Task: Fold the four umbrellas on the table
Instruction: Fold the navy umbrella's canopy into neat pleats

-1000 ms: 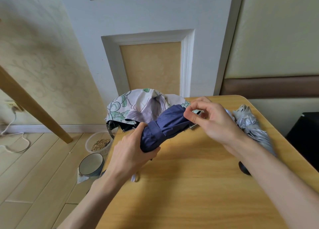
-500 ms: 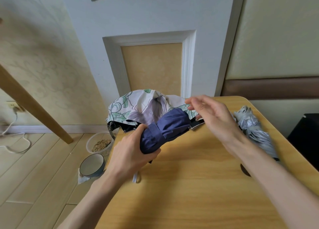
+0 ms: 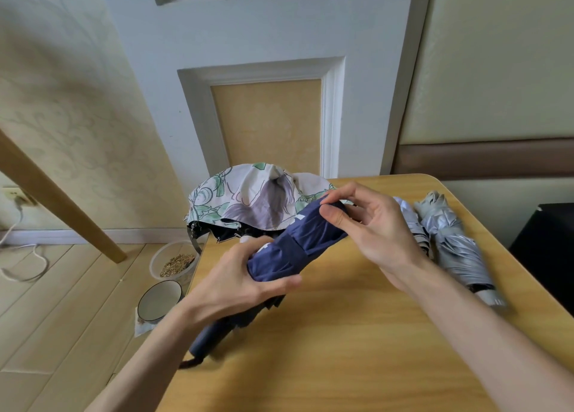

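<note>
A rolled navy umbrella point(image 3: 298, 244) hangs just above the wooden table point(image 3: 357, 349), its dark handle point(image 3: 208, 340) pointing toward me. My left hand point(image 3: 236, 281) grips its lower part. My right hand point(image 3: 369, 225) pinches the top end with thumb and fingers. Behind it lies a floral umbrella point(image 3: 248, 197), loose and spread at the table's far left corner. Two folded silver umbrellas point(image 3: 453, 241) lie side by side at the right; the nearer-left one point(image 3: 413, 222) is partly hidden by my right hand.
On the floor to the left stand a clear tub of grain point(image 3: 174, 262) and a white bowl point(image 3: 160, 300). A slanted wooden beam point(image 3: 62, 200) crosses the left side. A cable point(image 3: 18, 256) lies on the floor. A dark object point(image 3: 546, 250) stands right of the table.
My right hand came back from the far tip and now pinches the navy umbrella's top end. The umbrella has shifted a little toward me, and its handle is now in sight.
</note>
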`<state>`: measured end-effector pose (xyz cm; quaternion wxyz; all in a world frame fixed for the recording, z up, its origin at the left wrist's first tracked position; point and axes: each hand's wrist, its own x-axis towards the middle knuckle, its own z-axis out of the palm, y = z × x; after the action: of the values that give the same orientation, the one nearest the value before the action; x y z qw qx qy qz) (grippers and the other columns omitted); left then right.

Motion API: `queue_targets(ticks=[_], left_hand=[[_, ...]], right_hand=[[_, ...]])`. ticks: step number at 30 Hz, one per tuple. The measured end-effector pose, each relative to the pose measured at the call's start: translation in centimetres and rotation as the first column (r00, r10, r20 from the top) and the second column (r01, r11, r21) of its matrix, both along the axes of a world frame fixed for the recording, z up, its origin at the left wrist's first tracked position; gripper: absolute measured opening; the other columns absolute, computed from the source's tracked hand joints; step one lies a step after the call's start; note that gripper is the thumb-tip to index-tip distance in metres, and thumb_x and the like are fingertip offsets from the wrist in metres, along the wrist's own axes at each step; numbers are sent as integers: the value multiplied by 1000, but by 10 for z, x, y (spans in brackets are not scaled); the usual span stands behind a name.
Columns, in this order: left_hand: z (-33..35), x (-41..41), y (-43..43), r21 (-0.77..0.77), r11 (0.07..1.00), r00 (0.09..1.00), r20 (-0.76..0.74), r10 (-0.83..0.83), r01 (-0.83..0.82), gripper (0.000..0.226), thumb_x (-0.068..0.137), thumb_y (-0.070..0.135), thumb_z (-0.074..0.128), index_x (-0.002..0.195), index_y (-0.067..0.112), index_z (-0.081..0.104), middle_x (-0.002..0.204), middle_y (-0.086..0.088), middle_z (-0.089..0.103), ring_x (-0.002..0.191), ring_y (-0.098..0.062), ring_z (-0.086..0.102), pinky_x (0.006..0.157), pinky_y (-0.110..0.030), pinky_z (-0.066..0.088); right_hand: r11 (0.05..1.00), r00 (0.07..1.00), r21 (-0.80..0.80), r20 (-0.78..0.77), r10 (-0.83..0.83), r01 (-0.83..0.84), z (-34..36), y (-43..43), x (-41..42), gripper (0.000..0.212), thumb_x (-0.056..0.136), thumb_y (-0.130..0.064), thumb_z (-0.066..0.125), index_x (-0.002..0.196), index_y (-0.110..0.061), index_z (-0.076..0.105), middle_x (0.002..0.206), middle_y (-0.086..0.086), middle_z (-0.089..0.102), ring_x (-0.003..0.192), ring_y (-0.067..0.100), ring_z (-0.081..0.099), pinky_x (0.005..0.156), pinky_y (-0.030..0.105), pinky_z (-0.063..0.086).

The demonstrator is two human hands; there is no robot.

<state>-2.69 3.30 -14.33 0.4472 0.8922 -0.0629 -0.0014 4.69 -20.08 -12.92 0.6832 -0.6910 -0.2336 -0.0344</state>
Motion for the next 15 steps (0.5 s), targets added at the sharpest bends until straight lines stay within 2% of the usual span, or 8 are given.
queue_targets(ticks=[2, 4, 6, 8, 10, 13, 15], left_hand=[[4, -1, -3, -88, 994, 992, -101, -80, 71, 39, 85, 38, 85, 114, 19, 68, 78, -8, 78, 64, -21, 75, 61, -31, 60], [1, -1, -5, -93, 992, 992, -85, -93, 85, 37, 88, 32, 83, 109, 8, 66, 73, -14, 76, 56, -19, 70, 52, -25, 55], [-3, -1, -6, -85, 993, 994, -60, -92, 86, 37, 89, 36, 82, 103, 6, 64, 67, -14, 73, 48, -12, 63, 47, -20, 47], [-7, 0, -7, -65, 995, 996, -21, -82, 81, 41, 93, 51, 73, 100, 12, 66, 69, -11, 71, 53, -9, 60, 53, -24, 46], [-12, 2, -6, -84, 994, 997, -13, -77, 76, 52, 100, 66, 53, 101, 16, 66, 72, -5, 68, 64, -14, 60, 64, -33, 47], [-18, 6, -5, -63, 993, 995, 12, -101, 102, 63, 102, 67, 39, 107, 9, 62, 80, -17, 65, 69, -26, 58, 67, -41, 49], [-21, 8, -3, -14, 992, 990, 53, -128, 129, 60, 105, 63, 38, 110, 8, 61, 84, -16, 65, 75, -29, 61, 72, -43, 52]], right_hand=[[999, 1000, -38, 6, 14, -14, -1, 1, 1, 5, 95, -11, 77, 96, -14, 73, 103, 9, 76, 95, 16, 72, 88, 26, 57], [995, 1000, -98, 14, 3, -1, -1, 0, 4, 4, 97, -15, 75, 99, -12, 73, 101, 9, 75, 91, 15, 72, 83, 25, 57], [991, 999, -132, -21, -30, 27, -2, 0, 6, 6, 99, -19, 74, 100, -13, 73, 100, 7, 76, 88, 14, 72, 80, 24, 56], [988, 996, -147, -68, -59, 49, -5, 1, 6, 5, 100, -21, 72, 99, -16, 72, 101, 6, 76, 89, 16, 72, 81, 28, 56], [989, 992, -132, -96, -77, 63, -6, 2, 6, 5, 102, -21, 70, 99, -18, 72, 101, 7, 76, 88, 13, 69, 81, 28, 55], [991, 994, -119, -77, -74, 65, -6, 2, 5, 6, 103, -22, 68, 100, -17, 70, 100, 9, 75, 86, 10, 68, 77, 24, 53], [985, 996, -158, -26, -79, 74, -4, 1, 6, 6, 104, -21, 67, 101, -16, 69, 99, 11, 75, 81, 15, 68, 74, 26, 53]])
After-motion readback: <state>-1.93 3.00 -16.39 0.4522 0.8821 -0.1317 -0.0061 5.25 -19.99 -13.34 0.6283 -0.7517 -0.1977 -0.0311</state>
